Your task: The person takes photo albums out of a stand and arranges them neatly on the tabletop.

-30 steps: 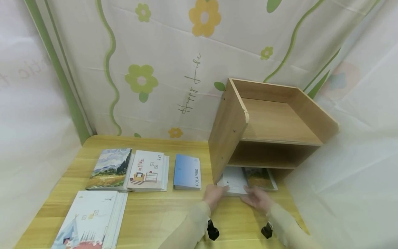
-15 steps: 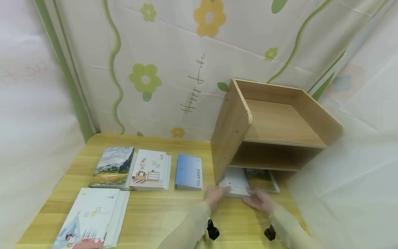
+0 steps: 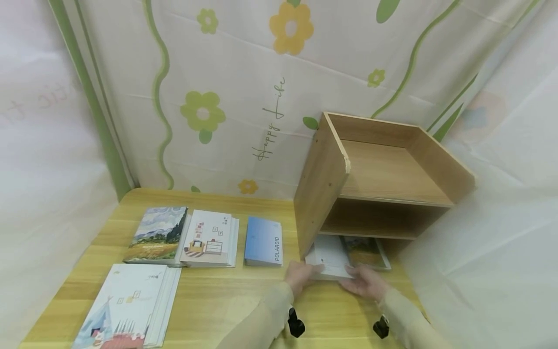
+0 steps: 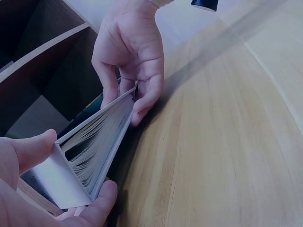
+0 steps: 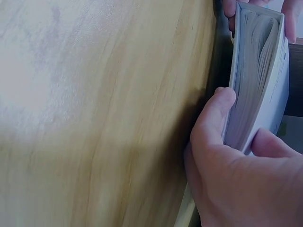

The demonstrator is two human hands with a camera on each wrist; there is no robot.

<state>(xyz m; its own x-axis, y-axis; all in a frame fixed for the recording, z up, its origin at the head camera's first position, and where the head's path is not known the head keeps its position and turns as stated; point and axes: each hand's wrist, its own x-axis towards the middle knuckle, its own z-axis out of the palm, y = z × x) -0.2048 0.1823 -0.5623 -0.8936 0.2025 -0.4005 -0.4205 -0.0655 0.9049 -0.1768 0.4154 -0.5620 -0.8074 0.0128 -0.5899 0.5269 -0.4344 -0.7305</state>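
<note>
A thick white photo album [image 3: 330, 256] lies partly inside the bottom compartment of the wooden shelf unit [image 3: 320, 194]. My left hand [image 3: 299, 277] grips its front left corner at the spine, thumb on top and fingers beneath, as the left wrist view shows. At the front right corner my right hand [image 3: 368, 283] pinches the album between thumb and fingers. Page edges [image 5: 258, 52] face outward between the two covers. Right beside it in the same compartment lies an album with a dark landscape cover [image 3: 364, 251]. The white album's rear part is hidden under the shelf board.
On the wooden table [image 3: 218, 310], left of the shelf, lie a blue POLAROID album [image 3: 263, 241], a white album with a furniture drawing [image 3: 208, 238], a landscape-painting album [image 3: 158, 234] and a white album with a tent drawing [image 3: 119, 305]. Fabric curtains [image 3: 244, 121] surround the table.
Both hands keep their hold on the white album. Its front edge has come very slightly toward me. The head view has shifted a little; the other albums have stayed put.
</note>
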